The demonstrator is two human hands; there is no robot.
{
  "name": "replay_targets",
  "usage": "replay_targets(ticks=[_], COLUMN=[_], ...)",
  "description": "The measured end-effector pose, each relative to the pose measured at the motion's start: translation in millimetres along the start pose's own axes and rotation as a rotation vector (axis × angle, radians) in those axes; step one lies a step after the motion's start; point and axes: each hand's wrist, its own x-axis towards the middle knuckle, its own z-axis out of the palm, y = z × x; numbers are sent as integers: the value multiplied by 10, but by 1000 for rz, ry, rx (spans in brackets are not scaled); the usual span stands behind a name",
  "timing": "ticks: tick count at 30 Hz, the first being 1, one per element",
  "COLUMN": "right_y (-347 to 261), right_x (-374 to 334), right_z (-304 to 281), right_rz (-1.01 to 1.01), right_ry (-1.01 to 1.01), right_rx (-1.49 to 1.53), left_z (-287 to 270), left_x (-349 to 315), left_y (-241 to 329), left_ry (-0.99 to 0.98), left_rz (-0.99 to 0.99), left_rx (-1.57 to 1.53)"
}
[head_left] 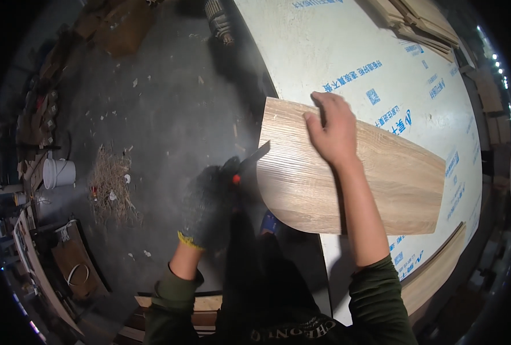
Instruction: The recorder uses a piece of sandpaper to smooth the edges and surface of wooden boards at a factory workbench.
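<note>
Pale tabletop (301, 52) carries the board (304, 178), whose rounded left end juts past the edge over grey floor (157, 98). Beside that end, the gloved left hand (208, 190), blurred, closes round a tool (255, 158). The right hand (337, 129) lies on the board, fingers over its far edge; whether it grips, I cannot tell. Twigs (113, 187) and a bucket (59, 173) sit leftward; planks (422, 23) lie at the far right. Blue print dots the tabletop; the room's margins are dim.
</note>
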Motion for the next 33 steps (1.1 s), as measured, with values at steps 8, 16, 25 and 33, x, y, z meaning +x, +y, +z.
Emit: replay_targets(ticks=[8,16,25,33], right_y=[135,106,89,90], right_x=[-34,-54,-34,-40], right_z=[-8,-17,-23,-15], right_rz=[72,86,101,96], right_ry=[8,18,23,19], right_rx=[87,91,80,82], left_z=[-59,-27,-68,-13], left_x=[582,638,620,677], left_y=[-11,-79,4,-62], left_ry=[-104,-62,-82,-93], left_rz=[70,179,205,189], left_rx=[213,292,342,340])
